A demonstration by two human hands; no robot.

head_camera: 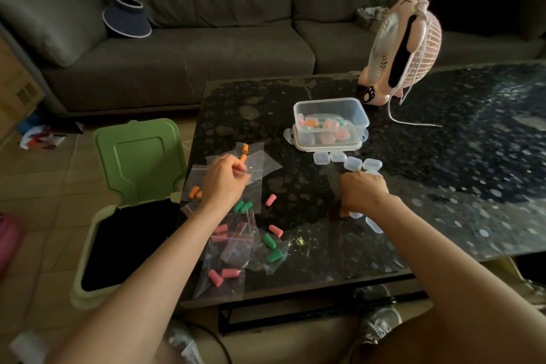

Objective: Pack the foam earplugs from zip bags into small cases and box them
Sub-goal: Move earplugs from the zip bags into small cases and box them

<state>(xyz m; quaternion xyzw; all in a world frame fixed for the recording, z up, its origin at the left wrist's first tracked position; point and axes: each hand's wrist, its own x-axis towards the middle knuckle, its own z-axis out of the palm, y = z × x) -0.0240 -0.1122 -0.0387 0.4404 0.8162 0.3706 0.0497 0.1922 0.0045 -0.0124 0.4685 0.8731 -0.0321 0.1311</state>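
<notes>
My left hand (225,179) pinches a clear zip bag (256,161) holding orange earplugs (244,152) at the table's left side. More zip bags with pink earplugs (220,274), green earplugs (273,249) and orange earplugs (194,192) lie around it. One loose pink earplug (270,200) lies between my hands. My right hand (362,193) is curled, knuckles up, over a small clear case (373,172); whether it grips the case is hidden. Other small empty cases (336,157) sit in a row behind it, and two (373,224) by my wrist. A clear plastic box (331,115) holds several filled cases.
The box stands on its white lid (326,146) on the dark speckled table (443,171). A pink desk fan (401,47) with its cord stands behind it. An open green-lidded bin (139,162) is on the floor left of the table. A grey sofa (206,47) runs along the back.
</notes>
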